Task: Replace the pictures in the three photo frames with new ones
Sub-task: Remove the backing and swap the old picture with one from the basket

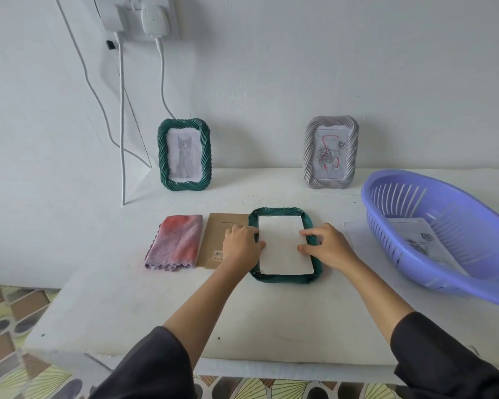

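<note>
- White table (127, 298) pushed up against a white wall (271, 67), with one socket (139, 15) up top, two plugs in it and their cables (122, 125) hanging down.
- Three frames total: two green, one grey.
- Cat frame (162, 156) (green) stands at the back left, and the grey frame (308, 156) with a rose print stands at the back right. Both are upright by the wall.
- Flat frame (280, 279) (the other green one) lies face down mid-table with one blank white sheet (281, 246) sitting in its opening.
- Left hand (241, 243) has its fingers curled over the flat frame's left rim, gripping it, thumb on the sheet's edge.
- Right hand (329, 246) isn't grabbing anything; index fingertip and thumb just press down on the sheet's right side.
- One cardboard back (213, 240) sits just left of the flat frame, partly under the left hand.
- One pink-purple cloth (176, 243) lies folded, left of the cardboard.
- One purple basket (415, 272) is on the right, with one rose print (424, 240) inside.
</note>
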A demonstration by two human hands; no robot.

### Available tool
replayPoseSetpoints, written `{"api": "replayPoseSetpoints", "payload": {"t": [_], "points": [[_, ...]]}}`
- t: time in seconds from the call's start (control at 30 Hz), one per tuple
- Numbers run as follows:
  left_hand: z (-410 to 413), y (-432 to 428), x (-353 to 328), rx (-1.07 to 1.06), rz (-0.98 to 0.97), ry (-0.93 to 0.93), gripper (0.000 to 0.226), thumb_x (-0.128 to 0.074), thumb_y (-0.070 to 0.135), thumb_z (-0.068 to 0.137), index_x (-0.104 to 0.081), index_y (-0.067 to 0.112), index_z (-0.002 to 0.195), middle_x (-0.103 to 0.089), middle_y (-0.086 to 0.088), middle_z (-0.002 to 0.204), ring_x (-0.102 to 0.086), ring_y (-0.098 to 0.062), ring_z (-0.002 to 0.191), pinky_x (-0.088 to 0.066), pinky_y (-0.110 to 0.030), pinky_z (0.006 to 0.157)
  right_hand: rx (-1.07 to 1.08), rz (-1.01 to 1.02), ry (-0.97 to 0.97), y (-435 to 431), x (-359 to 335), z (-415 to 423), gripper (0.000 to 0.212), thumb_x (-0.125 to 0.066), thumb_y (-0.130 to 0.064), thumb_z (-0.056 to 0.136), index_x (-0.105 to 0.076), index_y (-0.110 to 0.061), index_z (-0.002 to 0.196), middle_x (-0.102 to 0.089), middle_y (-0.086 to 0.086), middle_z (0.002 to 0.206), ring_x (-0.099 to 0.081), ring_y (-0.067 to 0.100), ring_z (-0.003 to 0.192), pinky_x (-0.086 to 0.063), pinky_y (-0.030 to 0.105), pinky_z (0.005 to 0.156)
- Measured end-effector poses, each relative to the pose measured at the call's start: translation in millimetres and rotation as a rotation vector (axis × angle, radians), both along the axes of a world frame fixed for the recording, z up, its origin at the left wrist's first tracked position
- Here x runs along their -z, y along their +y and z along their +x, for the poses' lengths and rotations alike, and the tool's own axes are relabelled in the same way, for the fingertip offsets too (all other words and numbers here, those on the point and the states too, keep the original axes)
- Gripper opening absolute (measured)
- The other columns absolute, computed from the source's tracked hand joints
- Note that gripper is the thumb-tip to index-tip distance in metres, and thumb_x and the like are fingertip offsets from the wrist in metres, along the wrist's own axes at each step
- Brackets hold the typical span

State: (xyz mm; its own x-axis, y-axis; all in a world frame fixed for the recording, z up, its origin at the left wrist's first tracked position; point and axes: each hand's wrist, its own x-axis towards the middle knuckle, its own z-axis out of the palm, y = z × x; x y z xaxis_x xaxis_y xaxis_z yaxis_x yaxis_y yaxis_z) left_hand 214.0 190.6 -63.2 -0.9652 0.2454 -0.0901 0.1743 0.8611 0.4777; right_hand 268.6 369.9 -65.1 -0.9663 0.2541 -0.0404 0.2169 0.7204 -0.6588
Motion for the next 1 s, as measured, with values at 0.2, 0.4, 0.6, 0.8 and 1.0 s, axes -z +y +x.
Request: {"api": "replayPoseSetpoints", "payload": {"t": [0.2,0.4,0.6,0.8,1.0], "points": [[-0.1,1.4,-0.4,-0.017,0.015,-0.014,0.040,-0.055,0.030,0.091,-0.055,0.018,0.129,-0.052,-0.013,0.129,-0.042,-0.029,0.124,-0.032,-0.035,0.106,-0.016,-0.013,0.008,2.6,3.2,-3.5,0.044,-0.070,-0.027,0.079,-0.061,-0.022,0.122,-0.045,0.000,0.106,-0.045,0.013,0.095,-0.033,0.024,0.080],[-0.8,1.5,-2.0,-0.021,0.004,-0.004,0.038,-0.052,0.029,0.093,-0.053,0.018,0.130,-0.049,-0.013,0.131,-0.041,-0.030,0.124,-0.033,-0.035,0.106,-0.018,-0.020,0.017,3.0,4.3,-4.9,0.045,-0.070,-0.028,0.079,-0.061,-0.021,0.121,-0.046,0.001,0.106,-0.045,0.013,0.095,-0.034,0.024,0.081],[2.1,2.1,-5.4,-0.012,0.013,-0.003,0.038,-0.052,0.028,0.094,-0.054,0.017,0.130,-0.048,-0.013,0.132,-0.039,-0.031,0.126,-0.033,-0.036,0.105,-0.022,-0.033,0.016,4.1,4.7,-4.0,0.045,-0.071,-0.029,0.078,-0.061,-0.021,0.121,-0.047,0.002,0.108,-0.047,0.015,0.098,-0.034,0.024,0.081],[-5.0,-20.1,-16.1,-0.303,-0.009,0.036,0.042,-0.038,0.017,0.095,-0.041,0.004,0.135,-0.036,-0.021,0.137,-0.034,-0.036,0.127,-0.037,-0.040,0.101,-0.027,-0.041,0.025,5.1,4.9,-4.7,0.043,-0.071,-0.028,0.078,-0.062,-0.021,0.120,-0.046,0.000,0.107,-0.046,0.012,0.096,-0.033,0.023,0.081],[-7.3,-23.3,-9.0,-0.281,-0.225,-0.143,0.055,-0.036,0.023,0.098,-0.013,0.005,0.145,-0.026,-0.023,0.143,-0.028,-0.036,0.133,-0.034,-0.042,0.106,-0.023,-0.038,0.025,5.3,5.6,-5.6,0.044,-0.071,-0.029,0.078,-0.062,-0.021,0.120,-0.047,0.000,0.107,-0.046,0.013,0.094,-0.034,0.023,0.080]]}}
